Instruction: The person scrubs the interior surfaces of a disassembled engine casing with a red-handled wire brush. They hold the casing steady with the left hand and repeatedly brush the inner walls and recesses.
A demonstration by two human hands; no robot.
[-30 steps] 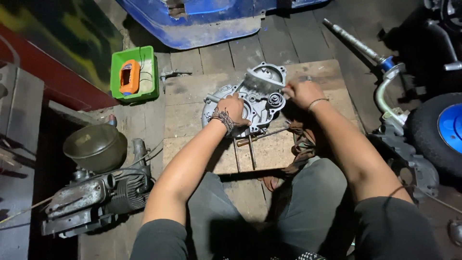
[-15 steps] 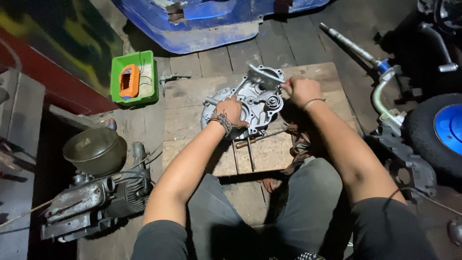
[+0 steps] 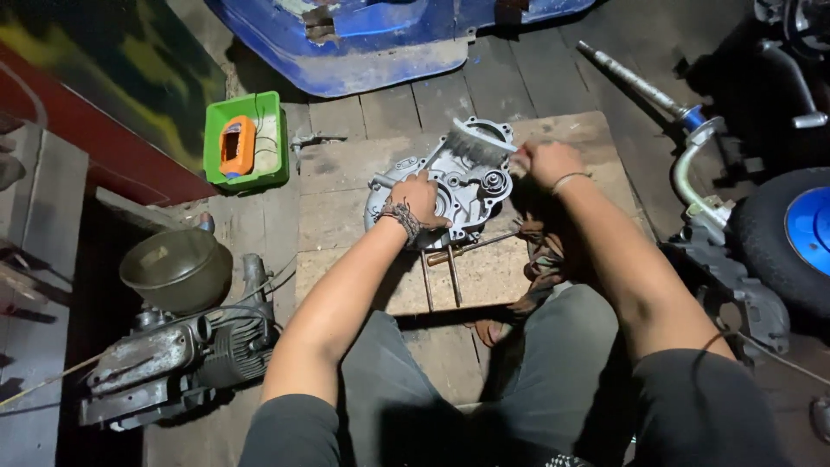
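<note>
A grey metal engine casing (image 3: 462,186) lies on a wooden board (image 3: 346,207) on the plank floor. My left hand (image 3: 418,201) rests on the casing's near left edge and holds it in place. My right hand (image 3: 545,160) grips the handle of a wire brush (image 3: 477,143), whose bristles sit on the casing's far right rim. Thin metal rods (image 3: 450,259) lie on the board just below the casing.
A green tray (image 3: 270,151) with an orange item stands at the left. An engine block (image 3: 173,355) with a dark bowl (image 3: 177,268) sits at the lower left. A blue body panel (image 3: 389,39) lies ahead; a wheel (image 3: 795,238) and chrome tubes (image 3: 692,164) crowd the right.
My right hand has brought the brush onto the casing's far rim. My left hand stays on the casing's near edge.
</note>
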